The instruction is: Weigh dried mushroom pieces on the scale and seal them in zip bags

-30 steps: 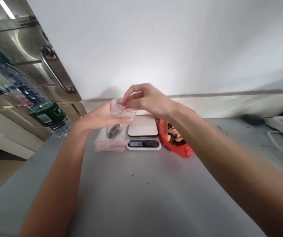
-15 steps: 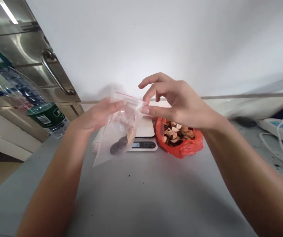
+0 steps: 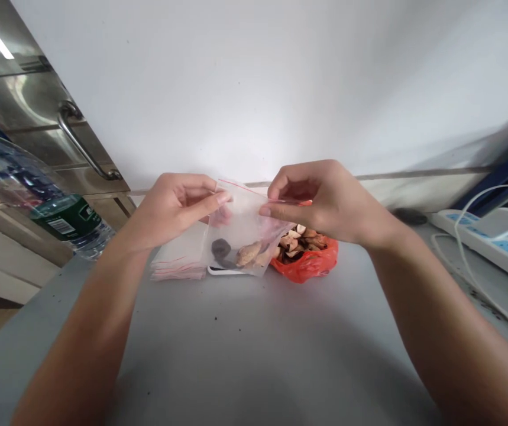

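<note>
A clear zip-lock bag (image 3: 240, 222) with a red line along its top hangs between my hands. Inside it lie a dark round piece (image 3: 222, 249) and tan dried slices (image 3: 249, 253). My left hand (image 3: 187, 204) pinches the bag's upper left edge between thumb and fingers. At the upper right, my right hand (image 3: 311, 198) grips the bag the same way. Behind the bag, a white digital scale (image 3: 225, 271) shows only its front edge; its display is hidden. Just right of it sits a red plastic bag (image 3: 309, 267) full of brown dried slices (image 3: 304, 241).
A stack of flat zip-lock bags (image 3: 178, 260) lies left of the scale on the grey table (image 3: 236, 367). A large plastic bottle (image 3: 65, 216) stands at the left. A white power strip (image 3: 497, 236) with a cable is at the right; a white wall (image 3: 258, 89) rises behind.
My right hand has closed on the bag's top corner, and the bag is now spread flat between both hands. Its contents have shifted apart. The view has turned slightly right.
</note>
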Motion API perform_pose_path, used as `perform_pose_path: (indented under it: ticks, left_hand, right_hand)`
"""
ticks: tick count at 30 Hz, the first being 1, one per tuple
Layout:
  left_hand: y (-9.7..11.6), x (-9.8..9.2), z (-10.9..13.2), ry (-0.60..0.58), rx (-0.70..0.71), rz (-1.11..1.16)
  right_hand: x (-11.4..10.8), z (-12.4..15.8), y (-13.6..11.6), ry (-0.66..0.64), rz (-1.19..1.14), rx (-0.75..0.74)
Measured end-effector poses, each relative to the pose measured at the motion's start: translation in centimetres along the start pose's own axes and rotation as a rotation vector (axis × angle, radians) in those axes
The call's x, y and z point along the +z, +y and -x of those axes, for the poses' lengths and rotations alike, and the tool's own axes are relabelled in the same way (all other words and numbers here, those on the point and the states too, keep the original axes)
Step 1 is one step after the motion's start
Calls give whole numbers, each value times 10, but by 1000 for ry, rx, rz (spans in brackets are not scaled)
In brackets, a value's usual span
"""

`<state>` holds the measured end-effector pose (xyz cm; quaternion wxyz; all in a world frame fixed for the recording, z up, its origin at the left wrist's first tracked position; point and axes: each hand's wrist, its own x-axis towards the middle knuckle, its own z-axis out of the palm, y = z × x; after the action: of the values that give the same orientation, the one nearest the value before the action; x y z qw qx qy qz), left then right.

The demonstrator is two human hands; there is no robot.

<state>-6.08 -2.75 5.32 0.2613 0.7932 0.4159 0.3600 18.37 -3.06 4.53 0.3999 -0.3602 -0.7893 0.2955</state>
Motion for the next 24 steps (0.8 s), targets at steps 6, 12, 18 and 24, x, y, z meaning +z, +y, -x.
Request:
perform_pose_path:
  ticks: [6, 12, 18, 24]
  left_hand:
    - [4, 4, 0, 73, 24, 26]
    - [6, 6, 0, 77, 83, -27]
    - [6, 9, 2, 67, 112, -80]
    - [13, 19, 3, 87, 124, -126]
  right_hand:
    - [-4, 3, 3, 0, -28, -29]
    - [-7, 4, 6, -13, -30, -25]
    - [0, 4, 5, -17, -35, 19]
    - [5, 2, 5, -8, -47, 11]
